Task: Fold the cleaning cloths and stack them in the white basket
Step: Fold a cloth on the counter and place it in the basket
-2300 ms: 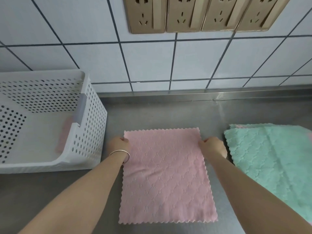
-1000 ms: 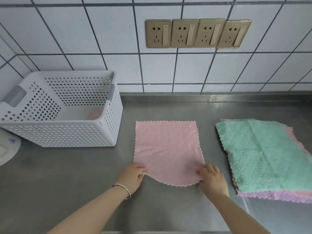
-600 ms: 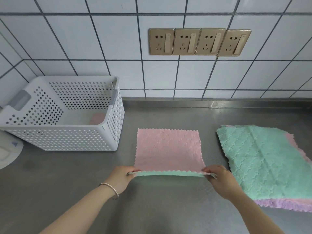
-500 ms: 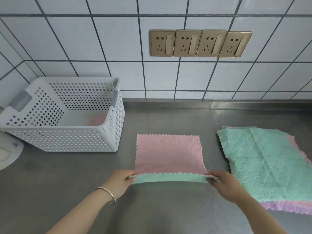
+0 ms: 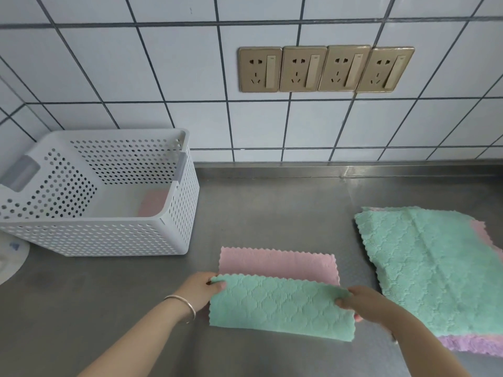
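Left hand [image 5: 202, 289], right hand [image 5: 362, 304]: both forearms extended, fingers curled in pinching grip.

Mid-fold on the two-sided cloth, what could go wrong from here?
1. The left hand and right hand pinch only the corners of the pink and green cloth; its raised edge may land skewed on the pink half.
2. The right hand sits close to the stack of unfolded cloths and might drag its edge.

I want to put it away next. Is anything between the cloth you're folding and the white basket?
Nothing visible: only bare steel counter lies between the pink-and-green cloth, pinched by both hands, and the white perforated plastic basket, whose top is open.
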A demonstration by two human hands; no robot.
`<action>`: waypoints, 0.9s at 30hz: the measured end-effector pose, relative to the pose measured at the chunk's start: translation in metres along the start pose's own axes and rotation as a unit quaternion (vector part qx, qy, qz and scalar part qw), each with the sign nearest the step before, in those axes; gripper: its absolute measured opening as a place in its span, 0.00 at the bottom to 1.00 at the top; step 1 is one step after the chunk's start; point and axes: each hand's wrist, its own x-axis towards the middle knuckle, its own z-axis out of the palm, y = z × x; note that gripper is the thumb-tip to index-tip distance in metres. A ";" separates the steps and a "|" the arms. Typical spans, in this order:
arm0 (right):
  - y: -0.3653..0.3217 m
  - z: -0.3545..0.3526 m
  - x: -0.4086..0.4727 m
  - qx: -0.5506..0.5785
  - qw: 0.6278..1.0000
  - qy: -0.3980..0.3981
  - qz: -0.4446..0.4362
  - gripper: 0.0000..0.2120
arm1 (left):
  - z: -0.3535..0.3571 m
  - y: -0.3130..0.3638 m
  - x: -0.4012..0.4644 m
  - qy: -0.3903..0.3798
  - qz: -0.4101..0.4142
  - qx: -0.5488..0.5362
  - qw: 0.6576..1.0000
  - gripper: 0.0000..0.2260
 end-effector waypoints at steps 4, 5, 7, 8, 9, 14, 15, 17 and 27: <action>-0.012 0.000 0.018 0.106 0.991 0.074 0.023 0.15 | 0.006 0.011 0.025 0.055 -0.041 -0.021 0.997 0.11; -0.015 0.000 0.022 0.110 0.990 0.087 0.027 0.14 | 0.008 0.013 0.030 0.064 -0.051 -0.025 0.996 0.11; -0.022 0.002 0.028 0.106 0.989 0.101 0.021 0.12 | 0.014 0.013 0.044 0.084 -0.072 -0.043 0.993 0.13; -0.025 0.002 0.031 0.105 0.988 0.110 0.019 0.12 | 0.016 0.013 0.050 0.095 -0.077 -0.053 0.991 0.15; -0.025 0.003 0.034 0.103 0.987 0.120 0.019 0.13 | 0.018 0.013 0.055 0.106 -0.076 -0.058 0.990 0.16; -0.025 0.003 0.048 0.085 0.982 0.165 0.017 0.10 | 0.020 0.014 0.070 0.127 -0.078 -0.042 0.988 0.18; -0.025 0.004 0.051 0.082 0.981 0.172 0.018 0.09 | 0.021 0.012 0.072 0.131 -0.081 -0.035 0.987 0.18; -0.026 0.006 0.054 0.075 0.980 0.186 0.023 0.08 | 0.023 0.007 0.076 0.134 -0.092 -0.036 0.986 0.18; -0.027 0.019 0.063 0.115 0.953 0.274 0.061 0.11 | 0.029 0.004 0.083 0.153 -0.108 -0.038 0.981 0.19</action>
